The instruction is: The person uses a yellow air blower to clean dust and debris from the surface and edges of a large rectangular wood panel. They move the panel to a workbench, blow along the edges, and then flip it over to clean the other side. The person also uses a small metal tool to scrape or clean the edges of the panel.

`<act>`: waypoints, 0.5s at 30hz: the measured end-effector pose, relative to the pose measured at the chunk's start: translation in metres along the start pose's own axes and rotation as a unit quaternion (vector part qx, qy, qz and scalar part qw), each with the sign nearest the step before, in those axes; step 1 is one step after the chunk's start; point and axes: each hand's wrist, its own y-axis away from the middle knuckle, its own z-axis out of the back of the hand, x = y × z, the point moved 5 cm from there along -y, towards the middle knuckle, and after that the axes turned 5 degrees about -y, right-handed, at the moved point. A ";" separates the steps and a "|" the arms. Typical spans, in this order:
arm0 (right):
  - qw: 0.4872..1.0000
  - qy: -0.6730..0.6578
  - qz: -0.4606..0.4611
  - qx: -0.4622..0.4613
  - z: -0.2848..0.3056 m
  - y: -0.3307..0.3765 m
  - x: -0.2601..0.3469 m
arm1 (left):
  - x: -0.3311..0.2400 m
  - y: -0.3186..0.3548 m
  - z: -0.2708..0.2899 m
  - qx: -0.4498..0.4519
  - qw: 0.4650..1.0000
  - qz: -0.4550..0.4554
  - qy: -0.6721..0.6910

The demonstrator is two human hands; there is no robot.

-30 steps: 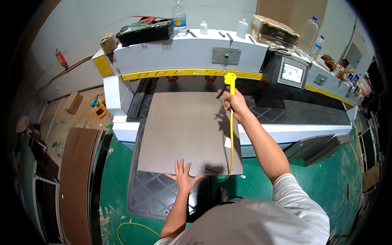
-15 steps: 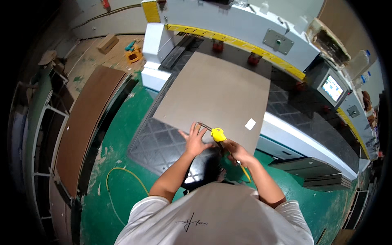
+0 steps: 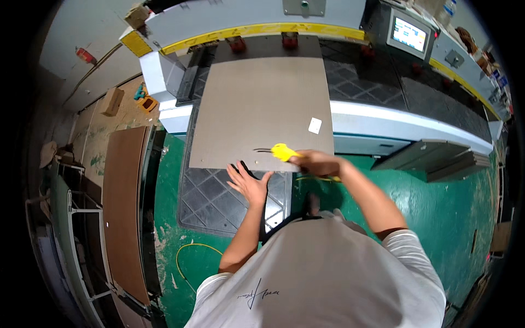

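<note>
A flat grey-brown panel [image 3: 257, 104] lies on the dark tiled machine bed [image 3: 210, 199], a small white label [image 3: 315, 126] near its right edge. My right hand [image 3: 316, 163] is closed round a yellow air blow gun [image 3: 282, 152]. The gun's thin dark nozzle points left over the panel's near part. Below my right hand, a yellow hose [image 3: 322, 178] shows in part. At the panel's near edge my left hand [image 3: 250, 187] is open with fingers spread, holding nothing. Its fingertips reach the edge; whether they press on it I cannot tell.
Beyond the panel runs a white machine beam with a yellow strip [image 3: 262, 29] and a touchscreen [image 3: 409, 34] at right. Brown boards [image 3: 124, 202] stand in a stack at left. Grey panels [image 3: 426, 156] lean at right. A yellow hose loop [image 3: 188, 249] lies on the green floor.
The view has swung round to the right. My right hand has carried the blow gun away from my left hand, its nozzle now over the panel. My left hand has drawn back to the panel's near edge.
</note>
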 end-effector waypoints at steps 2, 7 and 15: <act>0.988 0.142 -0.054 -0.034 0.018 0.060 0.012 | -0.001 0.002 0.001 0.011 1.000 -0.018 -0.003; 0.972 0.102 -0.160 -0.137 0.043 0.187 -0.004 | -0.010 0.001 -0.005 0.027 0.996 -0.081 -0.008; 0.946 0.130 -0.167 -0.245 0.045 0.255 -0.042 | -0.016 -0.001 -0.013 0.089 0.987 -0.129 -0.041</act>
